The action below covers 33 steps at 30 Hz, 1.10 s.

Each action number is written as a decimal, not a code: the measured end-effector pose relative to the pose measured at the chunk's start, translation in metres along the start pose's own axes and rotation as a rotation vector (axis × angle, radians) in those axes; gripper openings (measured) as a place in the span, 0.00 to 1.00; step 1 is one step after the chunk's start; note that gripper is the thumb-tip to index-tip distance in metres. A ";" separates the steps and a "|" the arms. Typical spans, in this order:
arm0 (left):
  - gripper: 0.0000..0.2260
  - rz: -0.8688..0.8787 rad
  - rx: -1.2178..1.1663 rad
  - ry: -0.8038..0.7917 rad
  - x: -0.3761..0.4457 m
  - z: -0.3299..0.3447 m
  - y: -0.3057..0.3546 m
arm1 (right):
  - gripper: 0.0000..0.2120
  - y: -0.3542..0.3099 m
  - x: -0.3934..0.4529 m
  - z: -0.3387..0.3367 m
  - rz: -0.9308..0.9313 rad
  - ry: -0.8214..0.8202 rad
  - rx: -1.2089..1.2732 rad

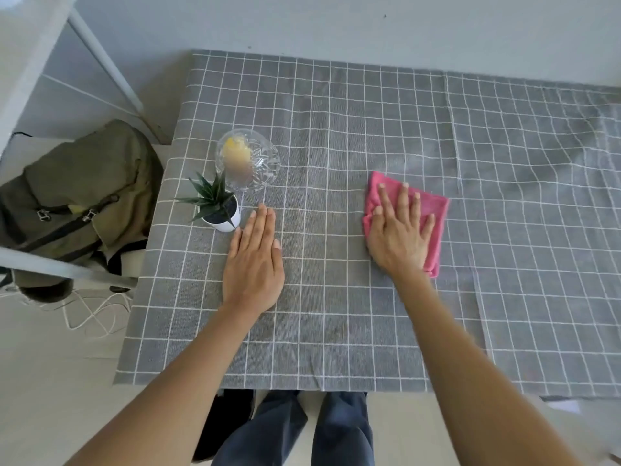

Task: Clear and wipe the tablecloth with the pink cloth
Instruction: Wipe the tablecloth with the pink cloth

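Bowl [248,159] and plant [220,206] near tablecloth [336,314] left edge, plant nearer front; cloth [431,210] mid-table under right hand [400,237]; left hand [253,264] flat beside plant.

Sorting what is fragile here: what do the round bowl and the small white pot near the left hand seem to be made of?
The bowl looks like clear cut glass: transparent, glossy, with a faceted pattern. The small pot holding the plant is smooth, opaque white, perhaps ceramic or plastic; the view cannot settle which.
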<state>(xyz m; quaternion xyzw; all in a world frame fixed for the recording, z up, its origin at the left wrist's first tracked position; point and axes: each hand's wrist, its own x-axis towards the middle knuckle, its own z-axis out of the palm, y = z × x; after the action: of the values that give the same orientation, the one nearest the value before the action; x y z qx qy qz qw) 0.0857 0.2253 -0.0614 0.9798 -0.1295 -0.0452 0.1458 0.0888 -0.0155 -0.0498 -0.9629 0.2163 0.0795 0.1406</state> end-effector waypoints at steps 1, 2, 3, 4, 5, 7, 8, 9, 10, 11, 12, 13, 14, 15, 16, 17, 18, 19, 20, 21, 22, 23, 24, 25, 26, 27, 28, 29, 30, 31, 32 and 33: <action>0.24 0.000 0.005 0.001 0.000 0.000 0.000 | 0.25 -0.014 -0.008 0.006 -0.048 -0.008 0.000; 0.24 -0.001 0.011 0.002 0.000 0.001 0.000 | 0.25 -0.029 -0.016 0.012 -0.094 -0.016 0.002; 0.24 -0.001 0.013 0.005 -0.001 0.001 0.000 | 0.25 -0.043 -0.024 0.019 -0.138 -0.024 0.000; 0.24 -0.001 0.011 0.010 -0.001 0.001 0.001 | 0.25 -0.056 -0.032 0.025 -0.177 -0.030 -0.003; 0.24 -0.001 0.006 0.015 -0.001 0.001 0.001 | 0.25 -0.067 -0.040 0.030 -0.209 -0.034 -0.001; 0.24 -0.001 -0.004 0.022 -0.001 0.001 0.001 | 0.25 -0.077 -0.049 0.035 -0.242 -0.039 0.019; 0.24 -0.004 -0.010 0.024 -0.001 0.000 0.001 | 0.24 -0.077 -0.051 0.035 -0.248 -0.041 0.029; 0.24 -0.006 -0.016 0.025 -0.002 0.000 0.001 | 0.24 -0.075 -0.052 0.034 -0.255 -0.042 0.035; 0.24 -0.006 -0.019 0.027 -0.002 0.000 0.001 | 0.24 -0.072 -0.051 0.032 -0.267 -0.040 0.034; 0.23 -0.006 -0.021 0.028 -0.001 0.000 0.001 | 0.24 -0.068 -0.050 0.030 -0.282 -0.037 0.027; 0.23 -0.007 -0.023 0.026 -0.001 0.000 0.001 | 0.25 -0.062 -0.048 0.027 -0.290 -0.036 0.014; 0.23 -0.007 -0.027 0.023 -0.001 -0.001 0.001 | 0.25 -0.054 -0.045 0.024 -0.282 -0.033 -0.004; 0.24 -0.007 -0.030 0.019 -0.001 -0.001 0.001 | 0.26 -0.042 -0.041 0.020 -0.254 -0.027 -0.022; 0.24 -0.007 -0.033 0.016 -0.001 -0.001 0.001 | 0.28 -0.026 -0.036 0.015 -0.208 -0.017 -0.035; 0.24 -0.007 -0.036 0.014 -0.001 -0.001 0.001 | 0.29 -0.007 -0.032 0.010 -0.149 -0.005 -0.040; 0.24 -0.008 -0.036 0.015 -0.001 -0.001 0.000 | 0.29 0.014 -0.028 0.004 -0.085 0.004 -0.043; 0.25 -0.009 -0.031 0.018 0.000 0.000 0.000 | 0.28 0.034 -0.026 -0.001 -0.024 0.013 -0.045; 0.25 -0.010 -0.021 0.021 0.000 0.001 -0.001 | 0.26 0.050 -0.024 -0.006 0.026 0.019 -0.043; 0.25 -0.011 -0.013 0.021 0.001 0.001 -0.001 | 0.24 0.061 -0.024 -0.009 0.061 0.025 -0.032; 0.25 -0.013 -0.008 0.020 0.001 0.001 -0.002 | 0.24 0.066 -0.024 -0.010 0.081 0.034 -0.017; 0.24 -0.016 -0.008 0.020 0.001 0.002 -0.002 | 0.23 0.068 -0.024 -0.009 0.090 0.042 -0.004; 0.24 -0.018 -0.012 0.019 0.000 0.001 -0.002 | 0.23 0.067 -0.023 -0.009 0.094 0.046 0.004; 0.23 -0.020 -0.017 0.017 0.000 0.001 -0.002 | 0.23 0.065 -0.022 -0.009 0.101 0.042 0.013; 0.23 -0.019 -0.018 0.013 0.001 0.000 -0.001 | 0.23 0.062 -0.022 -0.009 0.112 0.037 0.021; 0.23 -0.013 -0.021 0.008 0.001 -0.001 -0.001 | 0.24 0.058 -0.023 -0.008 0.121 0.032 0.026; 0.23 -0.003 -0.031 -0.003 0.001 -0.003 -0.001 | 0.24 0.051 -0.025 -0.007 0.120 0.028 0.024; 0.23 0.013 -0.047 -0.017 0.000 -0.004 -0.003 | 0.24 0.041 -0.028 -0.004 0.102 0.023 0.014; 0.23 0.033 -0.060 -0.033 -0.002 -0.006 -0.005 | 0.24 0.027 -0.032 0.000 0.066 0.017 0.001; 0.23 0.050 -0.064 -0.046 -0.008 -0.007 -0.010 | 0.24 0.009 -0.037 0.005 0.015 0.008 -0.007; 0.23 0.059 -0.061 -0.053 -0.016 -0.009 -0.016 | 0.25 -0.013 -0.043 0.011 -0.045 -0.005 -0.004; 0.23 0.057 -0.053 -0.055 -0.026 -0.011 -0.022 | 0.25 -0.035 -0.051 0.017 -0.107 -0.020 0.010; 0.23 0.044 -0.041 -0.052 -0.035 -0.013 -0.029 | 0.25 -0.058 -0.060 0.024 -0.167 -0.036 0.024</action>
<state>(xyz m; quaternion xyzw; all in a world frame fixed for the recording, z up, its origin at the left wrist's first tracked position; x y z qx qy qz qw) 0.0603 0.2655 -0.0556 0.9720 -0.1536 -0.0698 0.1633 0.0588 0.0659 -0.0461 -0.9742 0.1336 0.0823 0.1624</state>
